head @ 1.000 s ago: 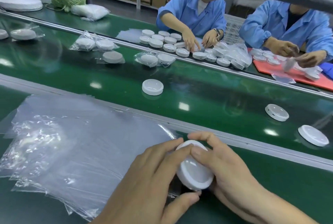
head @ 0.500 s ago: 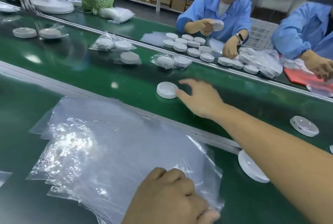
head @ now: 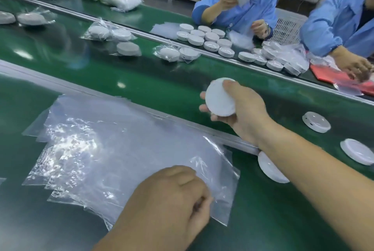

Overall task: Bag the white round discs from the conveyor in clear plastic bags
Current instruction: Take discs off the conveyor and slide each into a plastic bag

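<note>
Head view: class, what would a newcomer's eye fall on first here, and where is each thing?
The right hand grips a white disc above the green conveyor, mid-frame. Nearer, the left hand rests on a glossy pile of clear bags. Across the conveyor, workers in blue coats sit behind a cluster of discs.

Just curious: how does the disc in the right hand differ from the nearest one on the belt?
Held disc is raised and tilted, gripped by the right hand; belt disc lies flat, untouched. Held disc shows a matte face; belt disc a glossy one. Both white, round.
</note>
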Available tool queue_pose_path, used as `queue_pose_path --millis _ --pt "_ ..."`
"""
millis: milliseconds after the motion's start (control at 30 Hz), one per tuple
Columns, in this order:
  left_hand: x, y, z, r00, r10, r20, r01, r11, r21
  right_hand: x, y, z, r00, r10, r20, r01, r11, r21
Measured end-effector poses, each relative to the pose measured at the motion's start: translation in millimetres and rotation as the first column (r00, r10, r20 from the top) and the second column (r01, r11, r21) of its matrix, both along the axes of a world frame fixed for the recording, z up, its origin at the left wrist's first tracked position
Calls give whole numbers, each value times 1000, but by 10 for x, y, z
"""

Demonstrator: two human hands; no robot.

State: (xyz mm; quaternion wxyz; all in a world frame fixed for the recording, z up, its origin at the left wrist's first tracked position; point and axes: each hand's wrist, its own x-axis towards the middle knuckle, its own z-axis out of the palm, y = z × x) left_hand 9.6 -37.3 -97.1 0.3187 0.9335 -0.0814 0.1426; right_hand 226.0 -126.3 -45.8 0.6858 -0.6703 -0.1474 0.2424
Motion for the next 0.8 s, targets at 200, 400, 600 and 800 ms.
queue_pose_path --millis 200,400,600,800 --pt "-69 150 8 995 -13 -96 21 996 84 -846 -1111 -85 1000 12 20 -13 999 39" --pt "-69 237 54 976 -126 -177 163 964 210 -1207 -1351 -310 996 -87 27 85 994 64" --pt "-102 104 175 999 -9 -39 21 950 312 -1217 -1413 -333 955 -184 231 200 979 -47" --pt "-113 223 187 979 -93 -183 130 971 203 -1263 -1380 -340 878 -184 441 228 972 -48"
